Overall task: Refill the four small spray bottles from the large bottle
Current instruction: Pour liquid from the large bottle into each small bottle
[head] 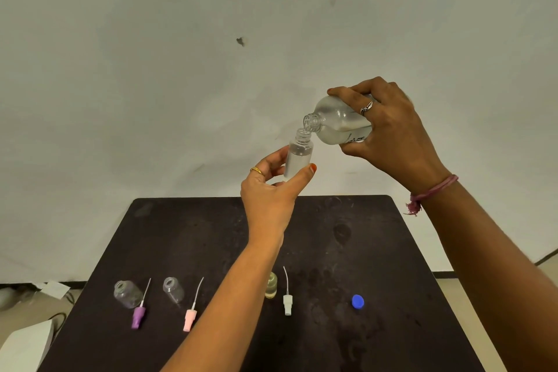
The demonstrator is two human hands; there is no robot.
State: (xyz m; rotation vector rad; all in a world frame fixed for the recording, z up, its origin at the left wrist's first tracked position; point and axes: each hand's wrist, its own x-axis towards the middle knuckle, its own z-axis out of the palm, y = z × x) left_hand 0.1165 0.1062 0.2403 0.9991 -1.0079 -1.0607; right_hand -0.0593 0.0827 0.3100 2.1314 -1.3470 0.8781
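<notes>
Right hand [389, 130] grips tilted large clear plastic bottle [338, 124], mouth at small clear spray bottle [297, 157] pinched in left hand [271, 190], raised over far edge of dark worktop [377, 251]. Stream possibly flowing; unclear.

dark table [392, 251]; stained wall [181, 54]; white box [27, 344]

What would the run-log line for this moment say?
pouring | right hand tilts large bottle | left hand holds small bottle | mouths meet | blue cap on table

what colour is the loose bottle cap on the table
Blue; the cap shows clearly in the head view.
</notes>
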